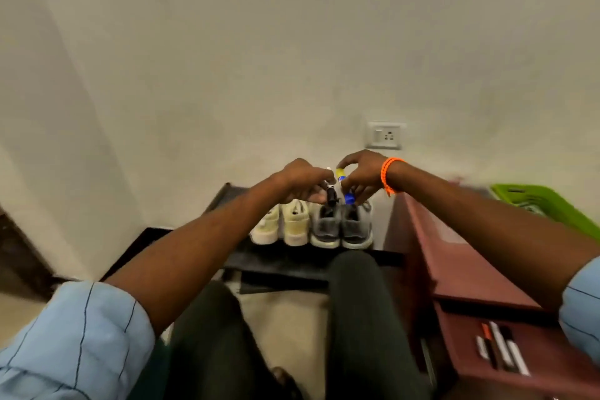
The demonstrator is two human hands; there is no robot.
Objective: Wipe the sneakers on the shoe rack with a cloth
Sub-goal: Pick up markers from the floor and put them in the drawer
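Reaching forward over the shoe rack [292,265], both bare forearms stretch out from rolled pale blue sleeves, and the two hands meet above the back edge of the top shelf. On the left part of that shelf stands a pair of cream sneakers [281,224], toes toward the front edge, side by side and touching. Above them the left hand [303,180] has its fingers curled down around a small dark bottle [331,196] with a white tip; the grip itself is blurred. Just right of the cream pair, a pair of grey sneakers [341,227] with pale soles sits at the right end of the shelf, also toes forward. Over their heels the right hand [360,177], with an orange bracelet [389,174] at its wrist, pinches with bent fingers a small container [341,177] with a yellow top and a blue part below. Whether either hand holds a cloth cannot be told. Beside the rack's right edge stands a maroon cabinet [461,256] with pens [501,349] lying on its near ledge, and a green basket [548,204] sits further right.
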